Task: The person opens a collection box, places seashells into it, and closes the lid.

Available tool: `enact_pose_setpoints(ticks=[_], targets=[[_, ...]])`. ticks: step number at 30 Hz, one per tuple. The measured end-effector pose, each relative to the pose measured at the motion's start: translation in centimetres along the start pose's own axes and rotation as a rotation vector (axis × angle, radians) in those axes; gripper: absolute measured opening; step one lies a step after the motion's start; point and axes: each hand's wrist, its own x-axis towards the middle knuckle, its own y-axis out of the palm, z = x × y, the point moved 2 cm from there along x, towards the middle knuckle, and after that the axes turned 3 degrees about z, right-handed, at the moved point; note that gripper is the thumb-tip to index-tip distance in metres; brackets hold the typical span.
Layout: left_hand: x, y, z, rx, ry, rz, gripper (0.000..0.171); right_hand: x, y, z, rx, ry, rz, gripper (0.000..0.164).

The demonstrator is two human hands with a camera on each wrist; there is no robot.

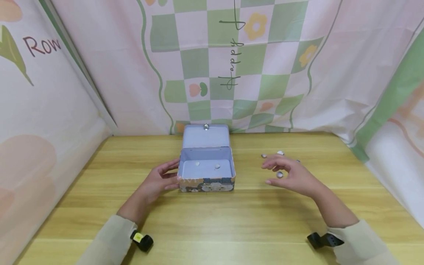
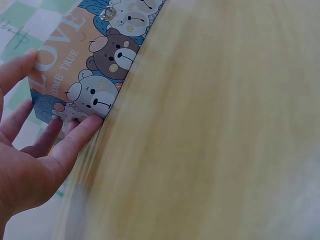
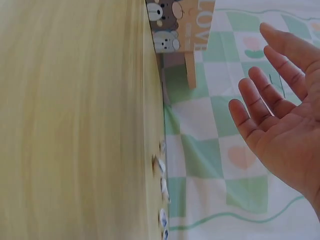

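A tin box (image 1: 207, 184) printed with cartoon bears stands on the table with its lid (image 1: 206, 137) raised at the back. Two small whitish shell-like pieces (image 1: 217, 166) lie inside it. My left hand (image 1: 159, 180) touches the box's left side with spread, fairly straight fingers; in the left wrist view its thumb (image 2: 80, 137) meets the lower corner of the printed front. Over the table to the right, my right hand (image 1: 291, 175) hovers with loosely bent fingers and holds nothing. Around and beneath it lie several more shell-like pieces (image 1: 279, 174), some partly hidden by the hand.
The wooden table (image 1: 212, 228) extends in front of the box and to both sides. A checkered curtain (image 1: 222, 62) hangs along its back edge, and printed cloth (image 1: 49, 110) walls off the left. Dark wrist devices (image 1: 144, 243) sit at both sleeves.
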Motion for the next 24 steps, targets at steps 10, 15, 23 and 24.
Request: enact_pose_setpoints(ticks=[10,15,23,24], targets=[[-0.1,0.0,0.1,0.002,0.002,-0.006,0.075,-1.5,-1.5,-1.4,-0.045,0.036,-0.027,0.035],[-0.1,0.0,0.1,0.001,0.006,-0.003,0.075,-2.1,-2.1,-2.1,-0.067,0.084,-0.058,0.034],[0.0,0.0,0.1,0.005,-0.002,-0.005,0.075,-2.6,-2.8,-3.7,-0.093,0.152,-0.057,0.033],[0.0,0.0,0.1,0.003,-0.004,-0.006,0.075,-2.6,-2.8,-3.9,-0.096,0.163,-0.054,0.033]])
